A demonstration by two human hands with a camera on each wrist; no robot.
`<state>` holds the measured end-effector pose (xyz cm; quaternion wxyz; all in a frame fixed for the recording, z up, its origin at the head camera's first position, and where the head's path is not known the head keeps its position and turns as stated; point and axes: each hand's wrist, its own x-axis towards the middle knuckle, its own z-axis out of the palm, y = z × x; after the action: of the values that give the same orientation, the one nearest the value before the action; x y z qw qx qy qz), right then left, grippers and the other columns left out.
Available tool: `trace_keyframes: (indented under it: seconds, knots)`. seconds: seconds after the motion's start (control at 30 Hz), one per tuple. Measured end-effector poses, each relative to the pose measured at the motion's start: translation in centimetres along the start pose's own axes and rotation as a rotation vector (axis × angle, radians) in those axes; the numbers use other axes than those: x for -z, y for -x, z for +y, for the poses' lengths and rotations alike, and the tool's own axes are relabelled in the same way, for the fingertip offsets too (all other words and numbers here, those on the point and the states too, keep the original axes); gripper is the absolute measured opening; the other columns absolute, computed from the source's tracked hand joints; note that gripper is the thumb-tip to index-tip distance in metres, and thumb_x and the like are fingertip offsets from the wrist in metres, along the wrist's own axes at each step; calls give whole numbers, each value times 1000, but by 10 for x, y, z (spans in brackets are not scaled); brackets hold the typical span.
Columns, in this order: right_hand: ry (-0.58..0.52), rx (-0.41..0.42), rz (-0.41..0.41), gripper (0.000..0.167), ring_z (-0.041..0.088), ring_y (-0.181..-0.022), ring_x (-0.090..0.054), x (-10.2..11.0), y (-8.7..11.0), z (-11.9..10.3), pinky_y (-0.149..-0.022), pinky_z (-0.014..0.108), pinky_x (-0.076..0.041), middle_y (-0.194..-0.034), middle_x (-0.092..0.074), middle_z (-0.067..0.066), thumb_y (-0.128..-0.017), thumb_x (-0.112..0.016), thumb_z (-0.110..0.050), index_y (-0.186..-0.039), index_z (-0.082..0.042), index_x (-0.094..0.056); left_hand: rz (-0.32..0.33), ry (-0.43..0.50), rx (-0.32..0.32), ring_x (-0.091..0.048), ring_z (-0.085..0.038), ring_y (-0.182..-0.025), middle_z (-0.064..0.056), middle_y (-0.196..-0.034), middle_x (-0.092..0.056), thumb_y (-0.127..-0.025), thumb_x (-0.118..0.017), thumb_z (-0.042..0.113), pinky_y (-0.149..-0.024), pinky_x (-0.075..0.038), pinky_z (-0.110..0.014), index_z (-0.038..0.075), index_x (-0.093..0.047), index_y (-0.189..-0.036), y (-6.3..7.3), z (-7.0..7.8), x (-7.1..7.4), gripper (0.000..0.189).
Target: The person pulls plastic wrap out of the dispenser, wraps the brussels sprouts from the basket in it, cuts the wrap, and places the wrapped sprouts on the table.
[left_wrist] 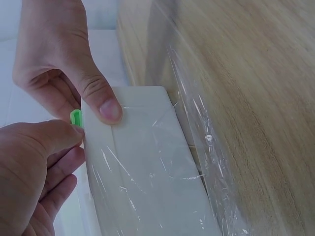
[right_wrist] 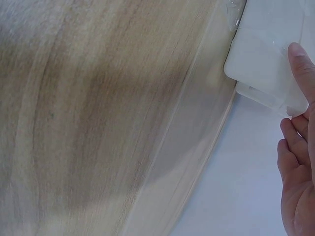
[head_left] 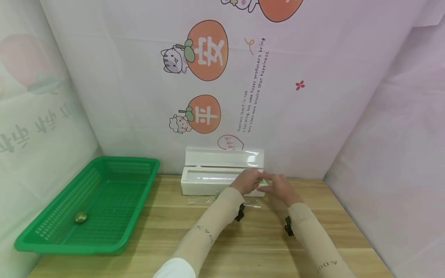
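A long white cling film dispenser box (head_left: 198,188) stands by the back wall with its lid (head_left: 222,158) raised. Clear film (left_wrist: 197,132) hangs over its front and onto the table. My left hand (head_left: 247,180) is at the box's right end, its thumb and forefinger pinching a small green slide cutter (left_wrist: 76,118) at the top edge. My right hand (head_left: 281,188) grips that same end, thumb (left_wrist: 110,109) pressed on the front face and fingers behind. In the right wrist view, the right hand (right_wrist: 299,167) holds the box's corner (right_wrist: 256,54).
A green plastic basket (head_left: 137,208) sits on the left of the wooden table (head_left: 264,247), with a small shiny round metallic thing (head_left: 81,217) inside. Printed white cloth (head_left: 139,96) covers the walls at the back and both sides.
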<state>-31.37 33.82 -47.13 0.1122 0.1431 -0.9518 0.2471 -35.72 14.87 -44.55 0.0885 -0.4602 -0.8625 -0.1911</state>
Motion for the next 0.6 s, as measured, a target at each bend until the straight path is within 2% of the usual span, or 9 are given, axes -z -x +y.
trace_keyframes:
  seconds: [0.13,0.17,0.2,0.3,0.37,0.4,0.47,0.5,0.6]
  knots:
    - [-15,0,-1,60,10,-46,-30,-1,0,-1,-106,54,-56,-151,-54,23,-85,-89,-26,-138,-8,-68,-1,-16,3,-69,-11,-85,-2,-97,-78,-91,-70,-5,-82,-57,-15,16,-77,-127,2,-2,1,43]
    - [-19,0,-1,60,15,-44,-32,-2,-1,-1,-103,52,-58,-151,-54,24,-85,-89,-25,-138,-7,-68,-5,-19,6,-69,-11,-86,-2,-98,-79,-91,-70,-5,-83,-57,-16,15,-77,-125,3,-2,3,40]
    - [-20,2,1,61,20,-46,-47,-2,-1,-2,-105,53,-57,-151,-54,25,-85,-89,-25,-138,-6,-67,-9,-14,12,-69,-11,-87,-2,-98,-79,-91,-70,-5,-84,-57,-16,14,-78,-122,5,-3,4,37]
    - [-24,-6,0,64,42,-81,-73,-4,-3,-1,-106,54,-57,-152,-53,25,-85,-89,-27,-140,-4,-65,-25,-5,29,-70,-14,-89,-2,-97,-79,-91,-71,-5,-88,-58,-19,9,-81,-109,8,-6,8,25]
    - [-7,-9,1,66,47,-116,-70,-5,-4,1,-111,55,-54,-152,-53,26,-86,-88,-28,-141,-1,-63,-40,-8,38,-69,-16,-91,-3,-97,-79,-91,-71,-4,-89,-58,-22,7,-81,-100,11,-9,12,17]
    - [-10,-17,-3,68,48,-121,-67,-4,-4,2,-111,55,-53,-153,-52,25,-86,-88,-28,-142,0,-62,-46,-6,43,-69,-16,-92,-4,-97,-79,-92,-71,-4,-90,-58,-23,6,-81,-99,13,-10,13,16]
    - [-14,-31,-12,69,47,-101,-69,-3,-3,2,-106,51,-56,-155,-51,25,-87,-88,-29,-143,2,-61,-55,1,50,-71,-17,-94,-4,-99,-80,-93,-72,-3,-92,-59,-23,6,-81,-99,17,-14,16,14]
    - [-5,-30,-12,70,45,-112,-69,-2,-3,2,-109,52,-55,-154,-51,25,-87,-88,-29,-143,2,-61,-60,2,53,-71,-17,-96,-5,-101,-80,-93,-72,-3,-93,-59,-23,6,-81,-100,20,-15,18,14]
    - [-7,-16,-10,69,49,-115,-69,-1,-3,-1,-110,53,-54,-152,-52,26,-86,-89,-28,-141,4,-61,-64,16,65,-74,-17,-100,-5,-106,-81,-94,-72,-2,-96,-60,-23,7,-81,-101,29,-21,24,15]
